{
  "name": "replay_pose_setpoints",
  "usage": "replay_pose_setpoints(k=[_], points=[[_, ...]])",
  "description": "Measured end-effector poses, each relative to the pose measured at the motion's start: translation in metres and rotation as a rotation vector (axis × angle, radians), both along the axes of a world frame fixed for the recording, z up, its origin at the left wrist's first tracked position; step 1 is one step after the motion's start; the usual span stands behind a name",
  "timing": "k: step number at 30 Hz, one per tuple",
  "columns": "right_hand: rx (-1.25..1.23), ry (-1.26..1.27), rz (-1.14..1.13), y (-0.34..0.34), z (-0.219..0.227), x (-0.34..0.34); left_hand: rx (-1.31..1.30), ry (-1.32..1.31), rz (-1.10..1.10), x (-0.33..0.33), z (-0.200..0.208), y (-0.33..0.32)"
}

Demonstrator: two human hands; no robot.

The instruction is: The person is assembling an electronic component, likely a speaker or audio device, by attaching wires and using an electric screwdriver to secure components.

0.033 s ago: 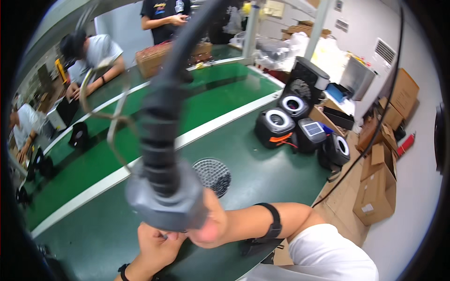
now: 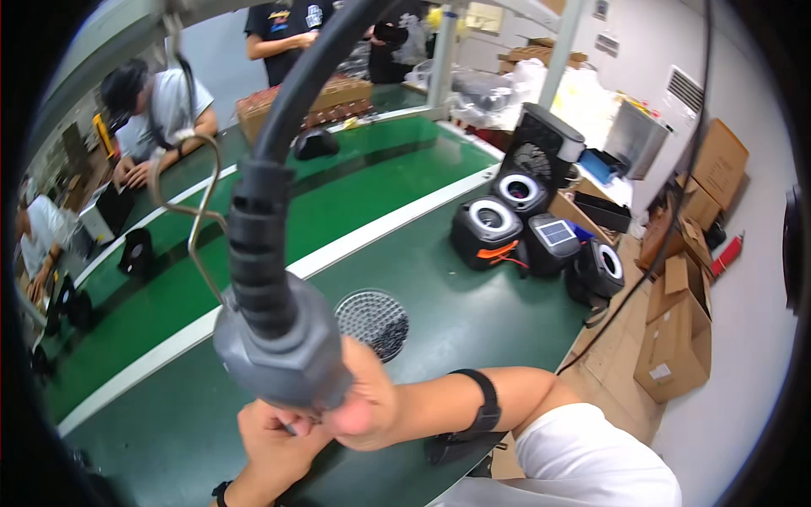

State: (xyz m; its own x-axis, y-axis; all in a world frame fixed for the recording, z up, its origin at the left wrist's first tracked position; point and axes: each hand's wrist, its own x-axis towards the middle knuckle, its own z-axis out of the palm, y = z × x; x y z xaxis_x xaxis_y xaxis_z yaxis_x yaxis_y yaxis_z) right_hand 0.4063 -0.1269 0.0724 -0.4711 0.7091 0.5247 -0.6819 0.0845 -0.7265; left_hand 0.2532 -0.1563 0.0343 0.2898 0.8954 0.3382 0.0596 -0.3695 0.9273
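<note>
A grey electric screwdriver point(image 2: 283, 346) hangs from a thick black cable at centre left, seen from its cable end. My right hand point(image 2: 367, 406) is closed round its body, partly hidden behind the housing. Just below and left, my left hand point(image 2: 274, 444) is closed with fingers pinched together beside the tool's lower part. What those fingers hold, if anything, is hidden, as is the tool's tip. A round metal dish point(image 2: 359, 308) with small black pieces, likely screws, stands beyond my right hand. Under my right forearm a black object point(image 2: 456, 448) is partly visible.
Black housings with white rings point(image 2: 486, 221) and one with a solar panel point(image 2: 555, 234) stand at the right of the dark green table point(image 2: 456, 313). A green conveyor belt point(image 2: 380, 182) runs beyond, carrying black parts. Co-workers sit across it. Cardboard boxes point(image 2: 676, 355) lie right; a wire hook point(image 2: 198, 220) hangs left.
The whole view has shifted slightly, and the screwdriver appears a little further left. A black part on the belt now shows beside the cable. Both hands keep the same grip.
</note>
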Motion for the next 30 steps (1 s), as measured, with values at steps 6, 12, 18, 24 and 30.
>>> replay_pose_setpoints(k=[6,12,18,24,30], points=[[0.014,-0.007,-0.158,0.01,-0.002,-0.004,-0.178,-0.003,0.122,0.0,-0.004,0.005],[0.184,-0.121,-0.404,0.009,0.017,-0.001,0.017,-0.083,0.071,0.015,-0.01,0.016],[0.06,-0.156,-0.436,0.024,0.023,0.01,0.069,0.201,-0.069,-0.021,-0.055,0.052],[0.138,-0.182,-0.597,0.041,0.029,0.02,-0.256,-0.104,0.144,-0.031,-0.065,0.056],[0.269,-0.229,-0.94,0.052,0.024,0.037,-0.252,-0.044,0.11,-0.019,-0.069,0.059]])
